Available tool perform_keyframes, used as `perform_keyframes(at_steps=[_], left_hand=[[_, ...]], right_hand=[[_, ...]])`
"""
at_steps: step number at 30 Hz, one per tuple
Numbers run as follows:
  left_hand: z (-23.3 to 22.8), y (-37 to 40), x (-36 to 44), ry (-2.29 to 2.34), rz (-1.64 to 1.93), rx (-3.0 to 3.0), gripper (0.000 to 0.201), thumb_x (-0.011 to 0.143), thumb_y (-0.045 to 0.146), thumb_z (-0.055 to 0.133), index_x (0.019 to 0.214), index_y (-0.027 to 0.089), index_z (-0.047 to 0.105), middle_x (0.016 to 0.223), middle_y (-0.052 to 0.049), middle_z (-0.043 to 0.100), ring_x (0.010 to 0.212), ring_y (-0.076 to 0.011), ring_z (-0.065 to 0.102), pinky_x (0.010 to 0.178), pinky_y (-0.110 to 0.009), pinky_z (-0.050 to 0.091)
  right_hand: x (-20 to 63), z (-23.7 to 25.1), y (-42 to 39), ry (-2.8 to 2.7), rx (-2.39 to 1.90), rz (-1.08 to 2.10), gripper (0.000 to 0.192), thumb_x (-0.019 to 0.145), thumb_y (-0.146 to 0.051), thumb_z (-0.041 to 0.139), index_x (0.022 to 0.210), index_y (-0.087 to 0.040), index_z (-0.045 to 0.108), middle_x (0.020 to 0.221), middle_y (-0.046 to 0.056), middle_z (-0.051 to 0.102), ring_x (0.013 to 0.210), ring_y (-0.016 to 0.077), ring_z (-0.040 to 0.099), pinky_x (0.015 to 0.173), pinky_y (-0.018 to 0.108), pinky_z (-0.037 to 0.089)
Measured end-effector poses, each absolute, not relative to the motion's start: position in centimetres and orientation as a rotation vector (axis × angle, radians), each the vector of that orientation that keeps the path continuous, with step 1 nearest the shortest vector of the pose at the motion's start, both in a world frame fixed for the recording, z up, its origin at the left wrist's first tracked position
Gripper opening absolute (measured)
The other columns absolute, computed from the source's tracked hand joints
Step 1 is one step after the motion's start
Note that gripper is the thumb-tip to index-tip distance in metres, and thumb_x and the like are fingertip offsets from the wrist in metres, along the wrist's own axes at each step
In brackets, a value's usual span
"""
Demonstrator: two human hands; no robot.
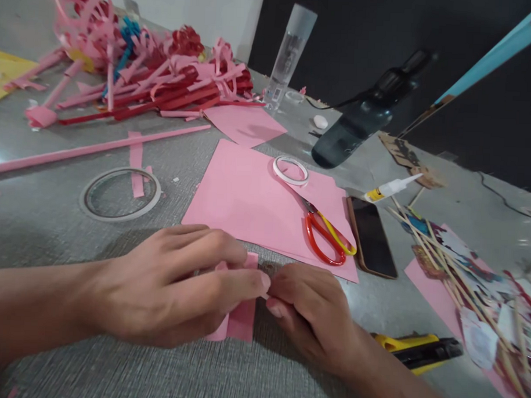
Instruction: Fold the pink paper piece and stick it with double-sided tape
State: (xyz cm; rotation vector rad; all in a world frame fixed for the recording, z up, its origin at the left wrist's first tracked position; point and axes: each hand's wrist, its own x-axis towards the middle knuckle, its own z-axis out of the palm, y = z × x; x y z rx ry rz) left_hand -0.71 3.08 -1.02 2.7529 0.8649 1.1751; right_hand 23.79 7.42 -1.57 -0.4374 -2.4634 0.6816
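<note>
My left hand point(179, 289) lies over a small folded piece of pink paper point(244, 323), its fingers curled across it and the index fingertip at its right edge. Close by, my right hand point(314, 311) is closed in a pinch, thumb and fingers together. A small pale bit shows between the two hands, but I cannot make out what it is. Beyond them lie larger pink sheets point(243, 192). Scissors point(325, 239) with red and yellow handles rest on the sheets, touching a small white tape roll point(292, 182).
A larger tape roll point(86, 200) lies left. Curled paper flowers point(178, 74) pile up behind. A clear bottle point(288, 57), dark bottle point(355, 129), glue bottle point(390, 189) and phone point(373, 237) stand or lie beyond. A yellow-black cutter point(421, 349) and thin sticks point(446, 269) lie right.
</note>
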Motion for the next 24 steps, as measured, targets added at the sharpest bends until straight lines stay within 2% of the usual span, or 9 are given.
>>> perform_keyframes(at_steps=[3,6,9,14,24], left_hand=[[-1.01,3.14,-0.71,0.909,1.137,2.745,0.021,0.092,0.012,0.055,0.112,0.011,0.063,0.098,-0.01,0.065,0.083,-0.0169,0.062,0.072,-0.03,0.054],[-1.06,3.23,-0.74,0.836,1.052,2.732,0.013,0.096,0.016,0.052,0.102,0.014,0.064,0.095,-0.007,0.066,0.076,-0.0154,0.059,0.069,-0.031,0.051],[-1.08,3.33,-0.72,0.858,1.002,2.74,0.013,0.096,0.012,0.05,0.096,0.017,0.062,0.09,-0.004,0.066,0.072,-0.0148,0.057,0.067,-0.03,0.048],[-1.18,3.34,-0.52,0.886,0.987,2.759,0.008,0.095,0.015,0.055,0.088,0.017,0.058,0.084,-0.002,0.063,0.069,-0.0141,0.054,0.065,-0.029,0.044],[-1.22,3.09,-0.35,0.901,0.96,2.751,0.015,0.093,0.014,0.055,0.078,0.018,0.055,0.077,-0.001,0.059,0.067,-0.0147,0.051,0.062,-0.031,0.042]], right_hand=[[23.73,-1.56,7.42,-2.489,-0.427,0.673,0.012,0.102,-0.021,0.051,0.093,-0.017,0.057,0.078,0.002,0.064,0.067,0.0122,0.054,0.06,0.026,0.041],[23.86,-1.81,7.39,-2.519,-0.436,0.636,0.005,0.1,-0.017,0.054,0.1,-0.017,0.059,0.084,0.003,0.067,0.072,0.0131,0.059,0.064,0.026,0.044],[24.14,-2.12,7.37,-2.553,-0.444,0.609,0.009,0.096,-0.015,0.058,0.104,-0.018,0.06,0.086,0.003,0.068,0.072,0.0136,0.059,0.064,0.027,0.045],[24.54,-2.19,7.29,-2.546,-0.447,0.611,0.009,0.097,-0.016,0.056,0.105,-0.019,0.06,0.09,0.002,0.068,0.076,0.014,0.061,0.067,0.028,0.045],[24.71,-1.32,6.96,-2.402,-0.553,0.512,0.01,0.094,-0.012,0.057,0.1,-0.019,0.061,0.081,0.0,0.068,0.071,0.0112,0.061,0.067,0.024,0.048]])
